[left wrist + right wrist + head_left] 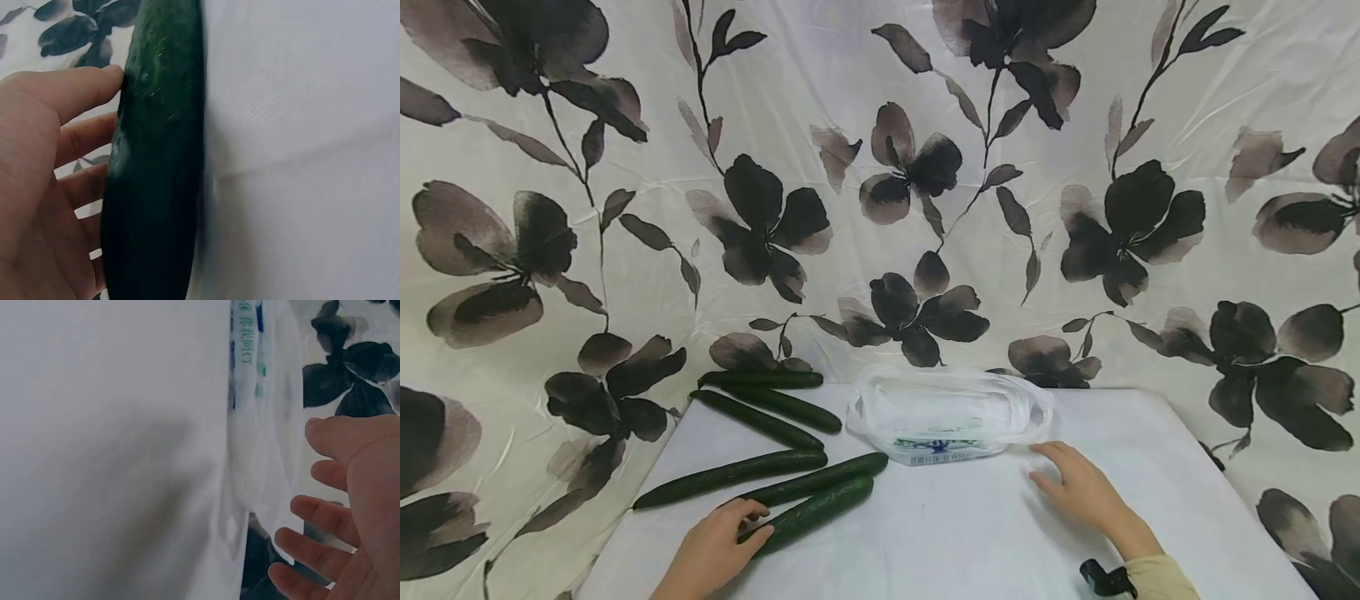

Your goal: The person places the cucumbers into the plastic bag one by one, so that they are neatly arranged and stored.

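Observation:
My left hand (pixel 715 542) is at the near end of the closest cucumber (pixel 820 510), a long dark green one lying on the table. In the left wrist view the thumb meets one edge of this cucumber (pixel 159 150), while the other fingers curve behind it and their tips are hidden. A flat white plastic bag (pixel 951 417) with green and blue print lies at the table's far side. Just off the bag's right end, my right hand (pixel 1078 487) hovers with fingers spread and nothing in it. The right wrist view shows the bag (pixel 265 444) beyond those fingertips.
Several more cucumbers (pixel 733 472) lie spread on the left side of the white-covered table (pixel 955 533). Floral cloth (pixel 910 250) hangs behind the table and at its sides. A black device (pixel 1105 577) sits at my right wrist.

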`<state>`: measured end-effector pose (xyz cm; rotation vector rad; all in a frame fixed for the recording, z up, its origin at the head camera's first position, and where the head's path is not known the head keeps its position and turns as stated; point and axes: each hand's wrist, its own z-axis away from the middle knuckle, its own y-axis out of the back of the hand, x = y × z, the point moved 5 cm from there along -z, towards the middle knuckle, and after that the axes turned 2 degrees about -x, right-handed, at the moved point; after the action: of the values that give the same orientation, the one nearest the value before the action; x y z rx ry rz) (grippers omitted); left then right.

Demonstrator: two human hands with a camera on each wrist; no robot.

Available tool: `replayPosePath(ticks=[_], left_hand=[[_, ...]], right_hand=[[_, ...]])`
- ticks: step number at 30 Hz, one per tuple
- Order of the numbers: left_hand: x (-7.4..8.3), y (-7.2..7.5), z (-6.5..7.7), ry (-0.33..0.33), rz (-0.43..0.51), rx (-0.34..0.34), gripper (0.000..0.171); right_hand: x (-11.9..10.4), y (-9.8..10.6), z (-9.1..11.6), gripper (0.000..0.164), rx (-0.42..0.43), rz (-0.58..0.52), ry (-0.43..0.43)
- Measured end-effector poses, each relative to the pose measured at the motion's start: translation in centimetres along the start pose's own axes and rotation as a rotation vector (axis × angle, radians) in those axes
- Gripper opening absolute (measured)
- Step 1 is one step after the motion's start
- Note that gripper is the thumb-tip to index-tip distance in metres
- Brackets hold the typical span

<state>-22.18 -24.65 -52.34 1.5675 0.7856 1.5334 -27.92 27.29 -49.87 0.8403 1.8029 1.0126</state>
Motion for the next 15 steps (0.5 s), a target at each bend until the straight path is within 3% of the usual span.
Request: replayPosePath(ticks=[9,15], left_hand=[[1.2,-1.0,-0.6,-0.045,-0.022,-0.001,0.033],[2.4,-1.7,-0.9,-0.094,-0.049,-0.018,0.046]], right_hand=[[-0.9,1.1,-3.6,0.038,-0.041,0.008,0.089],[-0.4,1.4,-5.6,0.035,-0.031,0.027,0.097]])
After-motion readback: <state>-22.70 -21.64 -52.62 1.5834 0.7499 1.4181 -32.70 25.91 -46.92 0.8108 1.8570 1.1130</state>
